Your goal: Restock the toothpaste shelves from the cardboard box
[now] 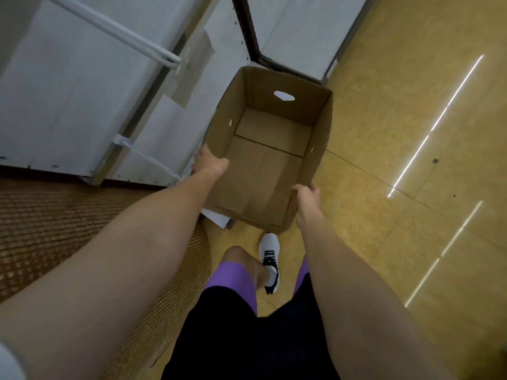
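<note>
An open brown cardboard box (274,124) is held above the yellow floor, its inside bare, with an oval handle hole in its far wall. My left hand (210,161) grips the box's left wall near the close corner, thumb inside the rim. On the opposite side, my right hand (306,197) grips the right wall near its close corner, fingers curled over the rim. No toothpaste is in view.
White shelf panels (68,86) with metal rods stand to the left. A brown woven mat (82,229) lies at lower left. A glossy yellow floor (411,133) spreads to the right. My leg and white shoe (270,259) are below the box.
</note>
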Demonstrator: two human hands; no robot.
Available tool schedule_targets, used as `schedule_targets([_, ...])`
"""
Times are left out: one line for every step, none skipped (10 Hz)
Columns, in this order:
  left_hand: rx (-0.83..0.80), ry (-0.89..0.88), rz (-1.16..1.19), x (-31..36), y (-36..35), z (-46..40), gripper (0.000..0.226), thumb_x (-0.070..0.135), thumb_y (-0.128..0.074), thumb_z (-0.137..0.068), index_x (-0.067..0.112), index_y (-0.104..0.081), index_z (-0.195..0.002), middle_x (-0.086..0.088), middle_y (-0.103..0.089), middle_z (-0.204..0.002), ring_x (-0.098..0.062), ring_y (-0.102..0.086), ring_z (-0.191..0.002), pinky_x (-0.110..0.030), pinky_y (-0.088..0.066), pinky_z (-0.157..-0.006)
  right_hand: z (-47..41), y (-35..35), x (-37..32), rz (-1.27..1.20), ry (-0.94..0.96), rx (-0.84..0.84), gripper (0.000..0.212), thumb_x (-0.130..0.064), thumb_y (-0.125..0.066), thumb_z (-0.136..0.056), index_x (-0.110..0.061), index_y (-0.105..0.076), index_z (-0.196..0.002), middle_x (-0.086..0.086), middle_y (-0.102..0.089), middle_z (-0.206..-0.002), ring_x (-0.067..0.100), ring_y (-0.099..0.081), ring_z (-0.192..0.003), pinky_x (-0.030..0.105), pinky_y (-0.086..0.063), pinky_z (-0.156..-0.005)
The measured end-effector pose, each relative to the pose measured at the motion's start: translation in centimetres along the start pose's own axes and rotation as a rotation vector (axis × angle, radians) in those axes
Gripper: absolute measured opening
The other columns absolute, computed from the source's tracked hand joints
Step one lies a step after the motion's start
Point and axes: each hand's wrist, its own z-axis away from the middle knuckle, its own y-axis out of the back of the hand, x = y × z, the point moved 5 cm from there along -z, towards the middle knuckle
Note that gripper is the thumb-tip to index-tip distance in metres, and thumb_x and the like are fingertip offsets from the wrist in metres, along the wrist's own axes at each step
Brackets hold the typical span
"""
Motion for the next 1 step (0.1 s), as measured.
schedule_targets([-0.065, -0.085, 0.050, -0.04, -1.23, -0.76, 0.079, 0.024, -0.060, -0.096, 0.018, -0.015, -0.160, -0.008, -0.024, -0.164, -0.030, -0.028, -0.149, -0.042, -0.028, -0.121, 0.33, -2.80, 0.82, 0.157, -0.026, -0.166, 0.068, -0.011, -0.062, -0.095, -0.020, -0.034, -0.156, 0.003, -0.040, -0.156, 0.026, -0.039, -0.142, 0.033, -0.034, -0.103])
